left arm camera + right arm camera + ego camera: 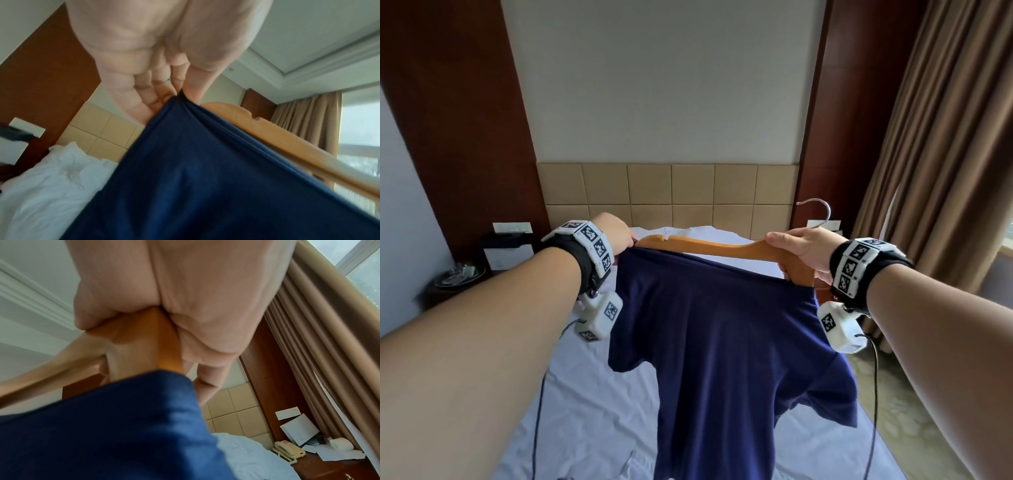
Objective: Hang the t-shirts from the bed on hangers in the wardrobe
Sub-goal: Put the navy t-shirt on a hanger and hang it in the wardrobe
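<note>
A navy blue t-shirt (726,342) hangs in the air over the bed, partly drawn onto a wooden hanger (709,248) with a metal hook (820,212). My left hand (616,236) pinches the shirt's edge (180,99) at the hanger's left end (226,110). My right hand (803,251) grips the hanger's right arm (144,344), fingers wrapped round the wood just above the blue cloth (113,418). One sleeve (825,397) droops at the lower right.
The bed (592,394) with white sheets lies below, a padded beige headboard (671,195) behind it. A dark nightstand (458,277) stands left; another with a phone (287,451) and papers stands right. Brown curtains (941,137) hang along the right.
</note>
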### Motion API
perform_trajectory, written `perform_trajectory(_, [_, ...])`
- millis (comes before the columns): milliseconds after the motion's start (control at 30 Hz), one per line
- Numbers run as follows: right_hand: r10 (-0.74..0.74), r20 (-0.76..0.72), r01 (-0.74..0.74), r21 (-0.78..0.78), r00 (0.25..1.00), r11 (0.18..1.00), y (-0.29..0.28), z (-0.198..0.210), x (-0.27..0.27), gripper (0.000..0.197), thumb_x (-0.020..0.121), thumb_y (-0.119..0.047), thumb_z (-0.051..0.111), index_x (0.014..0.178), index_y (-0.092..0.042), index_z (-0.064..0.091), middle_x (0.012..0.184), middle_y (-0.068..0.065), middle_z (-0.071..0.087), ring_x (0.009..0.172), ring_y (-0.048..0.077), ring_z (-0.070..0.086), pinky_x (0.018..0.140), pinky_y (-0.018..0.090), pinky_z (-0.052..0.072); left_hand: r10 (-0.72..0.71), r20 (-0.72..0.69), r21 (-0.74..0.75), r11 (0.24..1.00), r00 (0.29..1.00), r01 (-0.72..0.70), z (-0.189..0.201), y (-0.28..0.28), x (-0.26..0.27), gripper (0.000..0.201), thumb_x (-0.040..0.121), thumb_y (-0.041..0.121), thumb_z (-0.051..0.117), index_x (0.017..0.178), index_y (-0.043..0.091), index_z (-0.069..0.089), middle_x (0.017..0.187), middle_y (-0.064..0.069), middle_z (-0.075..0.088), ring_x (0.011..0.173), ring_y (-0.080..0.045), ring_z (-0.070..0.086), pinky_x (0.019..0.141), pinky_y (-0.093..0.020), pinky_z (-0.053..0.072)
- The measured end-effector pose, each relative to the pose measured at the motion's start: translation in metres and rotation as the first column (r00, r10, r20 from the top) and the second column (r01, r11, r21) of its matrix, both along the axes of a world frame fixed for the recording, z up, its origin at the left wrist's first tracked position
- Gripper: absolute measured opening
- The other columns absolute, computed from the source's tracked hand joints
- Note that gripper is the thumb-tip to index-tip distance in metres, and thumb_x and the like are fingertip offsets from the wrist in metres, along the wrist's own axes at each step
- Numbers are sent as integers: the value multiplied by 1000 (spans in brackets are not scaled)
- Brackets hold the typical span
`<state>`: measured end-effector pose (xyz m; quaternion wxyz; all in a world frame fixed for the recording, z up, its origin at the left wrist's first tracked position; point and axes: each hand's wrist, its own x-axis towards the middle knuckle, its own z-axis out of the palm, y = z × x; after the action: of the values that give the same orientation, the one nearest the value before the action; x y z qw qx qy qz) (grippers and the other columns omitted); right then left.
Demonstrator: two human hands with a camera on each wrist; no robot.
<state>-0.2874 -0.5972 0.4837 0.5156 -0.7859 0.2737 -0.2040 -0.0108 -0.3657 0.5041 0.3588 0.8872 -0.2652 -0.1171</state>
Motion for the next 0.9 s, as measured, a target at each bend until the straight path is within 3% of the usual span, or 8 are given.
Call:
perform_trajectory(100, [-4, -74, -3, -91, 997, 996, 3, 9, -2, 54, 90, -54, 70, 108, -3, 71, 81, 19, 74, 70, 32, 67, 73, 43, 54, -56, 13, 63, 997, 998, 55, 0, 3, -5, 22, 97, -2, 56, 101, 7, 76, 111, -18, 74, 107, -35, 71, 95, -46, 60])
perform_trajectory(267, [-78, -183, 12, -336, 980, 942, 19, 25, 7, 37, 91, -55, 68, 96, -19, 76, 80, 4, 77, 70, 22, 71, 64, 22, 54, -128, 167, 156, 982, 978, 102, 5, 5, -12, 19, 89, 8, 57, 91, 0, 74, 84, -18, 75, 70, -27, 62, 67, -31, 53])
perform_trajectory(400, [-163, -297, 10, -458, 941, 889, 29, 26, 11, 46, 86, -63, 67, 102, -21, 78, 96, 0, 78, 94, 19, 72, 94, 35, 55, -205, 219, 144, 974, 954, 177, 15, -2, -28, 17, 89, 12, 54, 76, 8, 64, 74, -10, 64, 68, -26, 55, 64, -31, 47])
perform_trajectory(500, [-128, -261, 24, -366, 957, 930, 44, 32, 18, 40, 88, -57, 71, 94, -18, 76, 82, 5, 77, 73, 23, 72, 73, 34, 58, -315, 271, 149, 947, 910, 284, 20, -4, -35, 18, 92, 15, 58, 83, 10, 73, 69, 2, 61, 67, -20, 54, 61, -24, 43])
perform_trajectory(567, [-72, -245, -13, -329, 967, 944, 57, 38, 26, 41, 88, -56, 72, 91, -14, 73, 73, 8, 75, 63, 25, 70, 70, 42, 60, -411, 275, 187, 910, 869, 371, 19, -6, -41, 20, 95, 23, 60, 94, 24, 80, 81, 11, 68, 79, -15, 59, 66, -25, 43])
perform_trajectory(633, [-51, -237, -30, -329, 970, 944, 68, 43, 31, 46, 88, -56, 72, 87, -10, 71, 68, 8, 71, 60, 27, 67, 69, 46, 61, -490, 249, 232, 868, 836, 439, 17, -8, -48, 21, 96, 36, 60, 96, 31, 81, 98, 14, 72, 93, -13, 63, 83, -30, 48])
perform_trajectory(800, [-89, -267, -20, -382, 960, 924, 92, 43, 37, 52, 84, -63, 70, 84, -12, 71, 64, 3, 70, 58, 26, 66, 74, 51, 62, -602, 193, 259, 793, 775, 551, 7, -12, -53, 41, 97, 53, 61, 90, 14, 73, 83, 1, 65, 84, -19, 60, 90, -35, 44])
perform_trajectory(900, [-153, -265, 31, -412, 952, 911, 110, 41, 35, 48, 82, -62, 70, 87, -14, 73, 72, 5, 75, 66, 32, 73, 77, 54, 63, -665, 127, 148, 746, 736, 649, -2, -9, -57, 29, 88, 54, 72, 89, 25, 77, 76, 8, 68, 82, -12, 60, 89, -35, 42])
